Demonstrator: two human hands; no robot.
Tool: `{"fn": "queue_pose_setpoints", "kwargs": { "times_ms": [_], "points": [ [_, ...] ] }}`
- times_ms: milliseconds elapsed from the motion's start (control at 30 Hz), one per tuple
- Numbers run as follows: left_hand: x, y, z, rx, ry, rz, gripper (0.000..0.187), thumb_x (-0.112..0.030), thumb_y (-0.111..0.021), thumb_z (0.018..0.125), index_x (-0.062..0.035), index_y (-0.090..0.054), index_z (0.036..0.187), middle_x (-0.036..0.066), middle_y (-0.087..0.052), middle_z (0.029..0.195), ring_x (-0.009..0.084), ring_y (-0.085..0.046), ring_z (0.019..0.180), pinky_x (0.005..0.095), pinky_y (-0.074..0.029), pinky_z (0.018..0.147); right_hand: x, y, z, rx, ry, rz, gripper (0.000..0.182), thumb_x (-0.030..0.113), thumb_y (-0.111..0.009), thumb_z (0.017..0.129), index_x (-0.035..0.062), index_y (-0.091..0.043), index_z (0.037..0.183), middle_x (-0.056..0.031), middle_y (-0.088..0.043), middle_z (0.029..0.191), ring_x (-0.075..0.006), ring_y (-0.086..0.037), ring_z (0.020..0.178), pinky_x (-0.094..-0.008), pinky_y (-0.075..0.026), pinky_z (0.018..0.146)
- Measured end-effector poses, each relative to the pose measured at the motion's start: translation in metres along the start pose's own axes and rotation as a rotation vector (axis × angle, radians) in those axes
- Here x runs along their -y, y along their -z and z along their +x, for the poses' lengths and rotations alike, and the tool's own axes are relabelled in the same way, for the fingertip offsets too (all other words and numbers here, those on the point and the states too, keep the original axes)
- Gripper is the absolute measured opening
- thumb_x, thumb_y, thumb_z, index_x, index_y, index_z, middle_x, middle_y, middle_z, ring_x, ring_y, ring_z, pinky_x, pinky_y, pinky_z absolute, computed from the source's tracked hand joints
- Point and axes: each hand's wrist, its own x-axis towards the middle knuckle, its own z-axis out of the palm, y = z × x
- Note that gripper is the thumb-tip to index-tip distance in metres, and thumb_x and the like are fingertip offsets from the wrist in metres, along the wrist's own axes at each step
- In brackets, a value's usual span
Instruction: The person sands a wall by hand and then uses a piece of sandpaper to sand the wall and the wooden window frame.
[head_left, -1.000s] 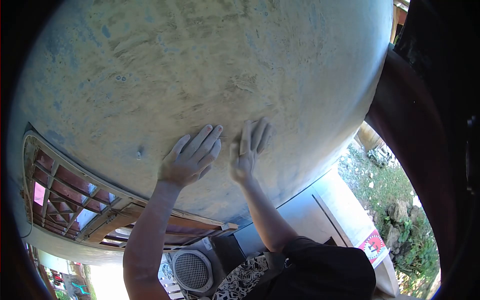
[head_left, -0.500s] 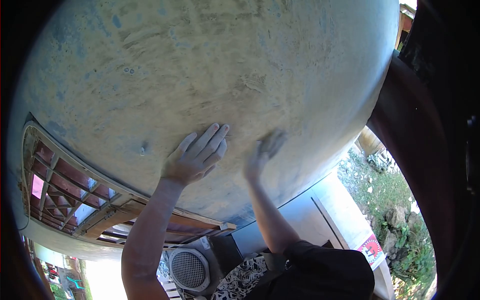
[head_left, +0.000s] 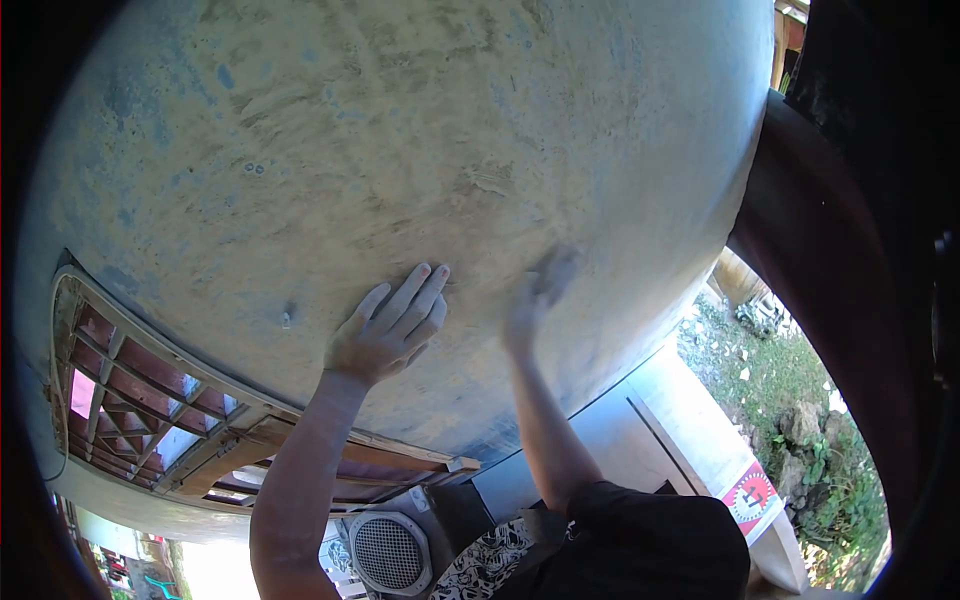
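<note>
A broad curved panel (head_left: 420,130) fills most of the head view, dull beige with bluish patches, scuffs and smears. My left hand (head_left: 390,325) lies on its lower middle, fingers stretched out and coated in pale dust. To the right, my right hand (head_left: 540,290) is over the same panel, smeared by motion. A dark grey blur shows around its fingers, and I cannot tell whether it is something held. A small pale stub (head_left: 287,318) sticks out of the panel left of my left hand.
A framed opening with a lattice (head_left: 130,400) borders the panel at lower left. Below stand a round-grilled speaker (head_left: 390,553) and a white board with a red sticker (head_left: 750,497). Rocks and grass (head_left: 800,440) lie at right, beside a dark curved edge (head_left: 835,250).
My right hand has shifted slightly right across the panel, still blurred. My left hand stays spread on the panel, while the whole view has shifted a little.
</note>
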Motion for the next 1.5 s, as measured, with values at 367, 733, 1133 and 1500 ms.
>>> {"fn": "queue_pose_setpoints", "kwargs": {
  "times_ms": [367,733,1133,1500],
  "points": [
    [-0.001,-0.002,-0.003,-0.033,-0.002,0.021,0.037,-0.039,-0.062,0.094,-0.0238,-0.057,0.127,-0.004,-0.053,0.161,0.0125,-0.047,0.149,0.0388,-0.030,0.120,-0.045,0.017,0.016,-0.070,0.344,-0.113,0.061,0.032,-0.052,0.108,0.0089,-0.041,0.163,-0.0190,-0.025,0.175,-0.0417,-0.014,0.162,-0.0553,-0.010,0.130],
    [-0.003,-0.001,-0.005,-0.066,0.044,-0.010,0.037,-0.034,-0.068,0.088,-0.0243,-0.060,0.122,-0.007,-0.055,0.158,0.0089,-0.049,0.147,0.0389,-0.027,0.120,0.017,0.013,-0.041,0.250,0.350,-0.319,0.068,0.024,-0.049,0.109,0.0051,-0.023,0.169,-0.0193,-0.011,0.178,-0.0427,-0.001,0.163,-0.0510,-0.005,0.131],
    [-0.011,0.000,-0.005,-0.109,0.188,-0.110,0.030,-0.023,-0.063,0.090,-0.0251,-0.065,0.119,-0.010,-0.061,0.153,0.0065,-0.054,0.142,0.0371,-0.025,0.121,0.004,0.030,-0.004,0.016,0.035,-0.328,0.052,0.021,-0.042,0.113,0.0006,-0.041,0.161,-0.0247,-0.028,0.171,-0.0421,-0.017,0.162,-0.0528,-0.011,0.131],
    [0.008,0.001,0.021,-0.162,0.298,0.042,0.041,-0.031,-0.061,0.095,-0.0248,-0.062,0.135,-0.004,-0.058,0.157,0.0160,-0.051,0.147,0.0416,-0.029,0.121,-0.037,0.046,0.005,-0.120,0.024,-0.144,0.055,-0.004,-0.046,0.101,0.0002,-0.050,0.155,-0.0258,-0.041,0.164,-0.0415,-0.034,0.156,-0.0498,-0.024,0.129]
  ]
}}
